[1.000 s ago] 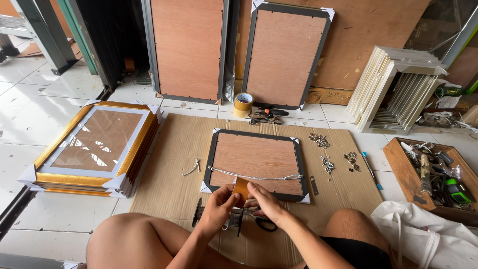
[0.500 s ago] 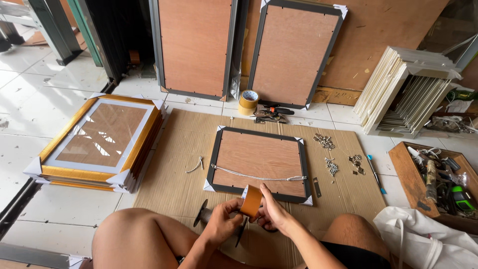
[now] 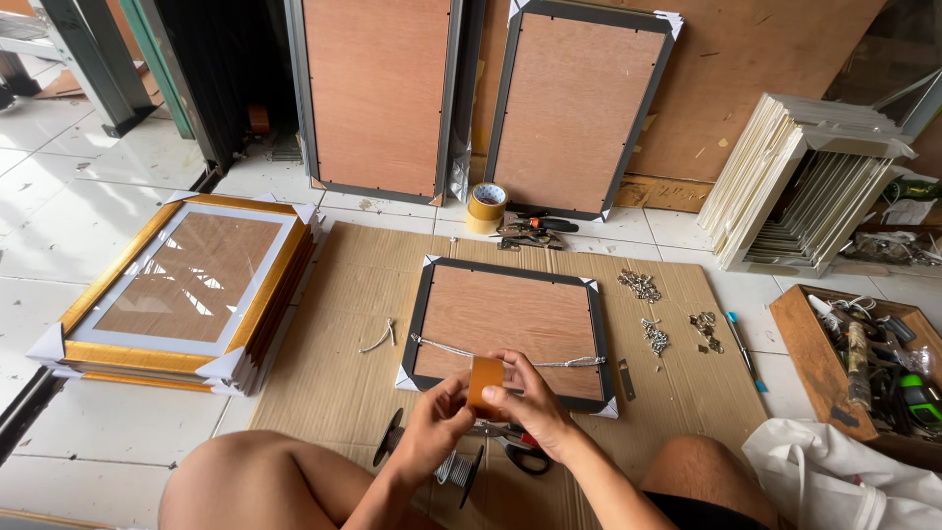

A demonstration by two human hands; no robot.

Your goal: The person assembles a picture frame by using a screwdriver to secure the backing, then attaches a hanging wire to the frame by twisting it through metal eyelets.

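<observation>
A small brown tape roll [image 3: 486, 383] is pinched between both hands, above the near edge of a dark frame [image 3: 505, 334].

Head view: the roll is held upright, the left hand [image 3: 432, 427] closed on its lower left side and the right hand [image 3: 530, 412] on its right. The frame lies back-up on cardboard [image 3: 343, 334], just beyond the grip, its long axis running left to right, a wire [image 3: 442, 345] strung across it. Scissors [image 3: 520, 453] and a spool [image 3: 451, 466] lie beneath the hands.

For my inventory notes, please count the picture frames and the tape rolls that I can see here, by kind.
Dark frames, back side showing: 3 (one flat on the cardboard, two leaning on the wall)
Gold frames stack: 1 stack, number inside unclear
Tape rolls: 2 (held, floor)
Total: 6
</observation>
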